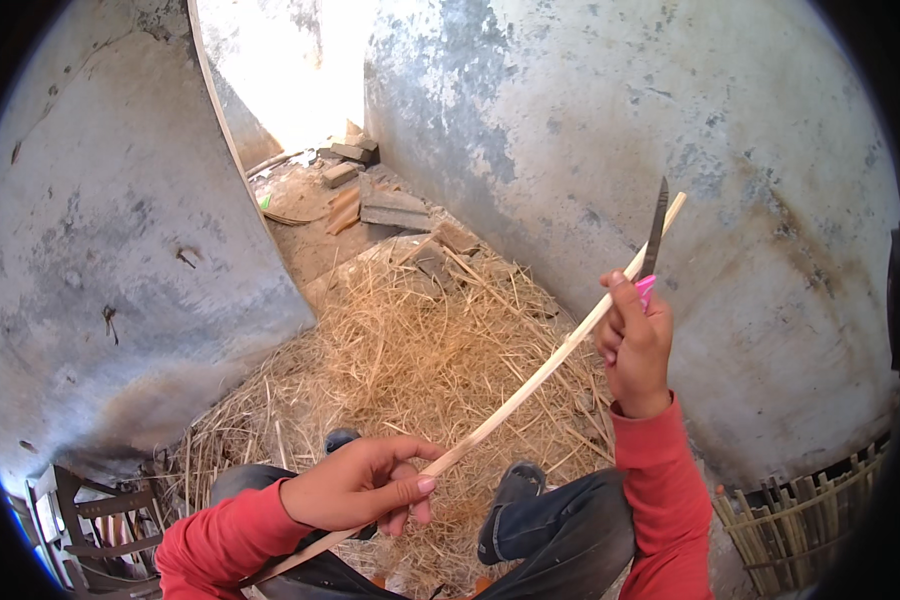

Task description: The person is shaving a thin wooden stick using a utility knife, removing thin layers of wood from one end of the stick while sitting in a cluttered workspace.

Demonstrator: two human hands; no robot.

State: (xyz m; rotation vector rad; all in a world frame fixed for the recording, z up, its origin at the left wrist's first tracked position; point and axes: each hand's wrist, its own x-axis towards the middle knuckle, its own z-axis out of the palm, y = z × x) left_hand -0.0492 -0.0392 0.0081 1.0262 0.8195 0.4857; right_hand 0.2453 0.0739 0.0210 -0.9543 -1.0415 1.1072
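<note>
A long, pale wooden strip (542, 374) slants across the view, from under my left forearm up to the right. My left hand (355, 485) grips it low down, thumb on one side and fingers on the other. Higher up, my right hand (638, 345) is closed on a knife (656, 232) with a pink handle, its dark blade pointing upward. The blade lies against or just beside the strip near its upper end; whether they touch I cannot tell. My right thumb is close to the strip there.
Straw-like shavings (400, 350) cover the floor around my legs. Broken bricks and slabs (395, 210) lie by the bright doorway. Peeling walls (670, 120) stand on both sides. A slatted basket (800, 530) is at lower right, a dark wooden frame (95, 525) at lower left.
</note>
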